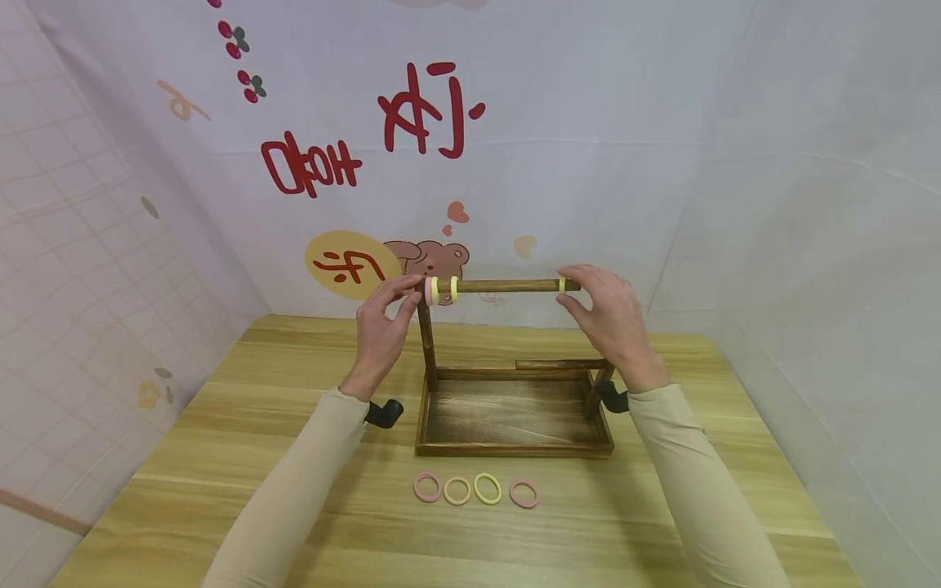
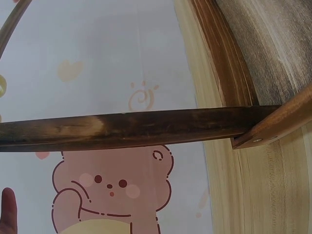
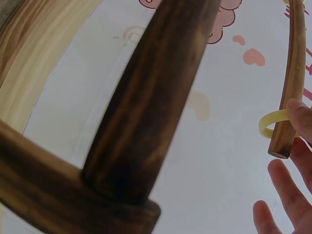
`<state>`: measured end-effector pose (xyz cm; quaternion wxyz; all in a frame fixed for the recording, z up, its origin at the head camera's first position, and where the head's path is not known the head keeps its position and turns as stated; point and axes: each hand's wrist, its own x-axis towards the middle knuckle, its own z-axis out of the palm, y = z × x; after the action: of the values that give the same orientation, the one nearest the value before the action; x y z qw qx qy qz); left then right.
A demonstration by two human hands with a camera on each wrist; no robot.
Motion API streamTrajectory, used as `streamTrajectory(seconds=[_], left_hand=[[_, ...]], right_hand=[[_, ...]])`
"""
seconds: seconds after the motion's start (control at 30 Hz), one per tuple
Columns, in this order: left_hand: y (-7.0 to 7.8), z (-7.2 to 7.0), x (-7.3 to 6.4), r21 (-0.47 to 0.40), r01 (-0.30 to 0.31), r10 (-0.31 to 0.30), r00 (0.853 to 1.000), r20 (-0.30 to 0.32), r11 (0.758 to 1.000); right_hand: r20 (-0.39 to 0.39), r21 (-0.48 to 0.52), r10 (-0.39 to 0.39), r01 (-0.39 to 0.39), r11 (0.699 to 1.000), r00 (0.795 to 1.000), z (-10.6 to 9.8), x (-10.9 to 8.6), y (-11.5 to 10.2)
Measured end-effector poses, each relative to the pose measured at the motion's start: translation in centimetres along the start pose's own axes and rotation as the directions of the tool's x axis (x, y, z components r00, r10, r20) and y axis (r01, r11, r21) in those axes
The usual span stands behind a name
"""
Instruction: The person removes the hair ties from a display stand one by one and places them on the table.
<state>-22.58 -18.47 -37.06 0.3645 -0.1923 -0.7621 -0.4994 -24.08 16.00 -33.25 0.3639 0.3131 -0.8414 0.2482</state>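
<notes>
A dark brown wooden rack (image 1: pixel 515 449) stands on the table, with a tray base and a bar (image 1: pixel 507 286) reaching right from its tall left post. My left hand (image 1: pixel 381 322) holds the top of that post between thumb and index finger; in the left wrist view only one fingertip (image 2: pixel 8 214) shows. Beside it, a pink ring (image 1: pixel 428 291) and two yellow rings (image 1: pixel 454 289) hang on the bar. At the bar's free right end, my right hand (image 1: pixel 608 314) pinches another yellow ring (image 3: pixel 267 124), which encircles the bar. Its lower fingers are spread apart.
On the table in front of the rack lie a pink ring (image 1: pixel 427 487), an orange ring (image 1: pixel 457 491), a yellow ring (image 1: pixel 488 488) and another pink ring (image 1: pixel 524 493). A shorter, lower bar (image 1: pixel 559 364) juts left from the right post. A printed cloth backdrop (image 1: pixel 588 163) stands behind.
</notes>
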Motion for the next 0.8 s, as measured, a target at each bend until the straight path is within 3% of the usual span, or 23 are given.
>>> streamTrajectory(seconds=[0.5, 0.8], left_hand=[[0.10, -0.07, 0.05, -0.019, -0.002, 0.002, 1.000, -0.001, 1.000], [0.07, 0.30, -0.01, -0.002, 0.014, -0.014, 0.999, -0.034, 1.000]], right_hand=[[-0.015, -0.006, 0.005, -0.005, 1.000, 1.000, -0.59, -0.25, 0.38], [-0.009, 0.005, 0.018, -0.018, 1.000, 1.000, -0.82, -0.27, 0.34]])
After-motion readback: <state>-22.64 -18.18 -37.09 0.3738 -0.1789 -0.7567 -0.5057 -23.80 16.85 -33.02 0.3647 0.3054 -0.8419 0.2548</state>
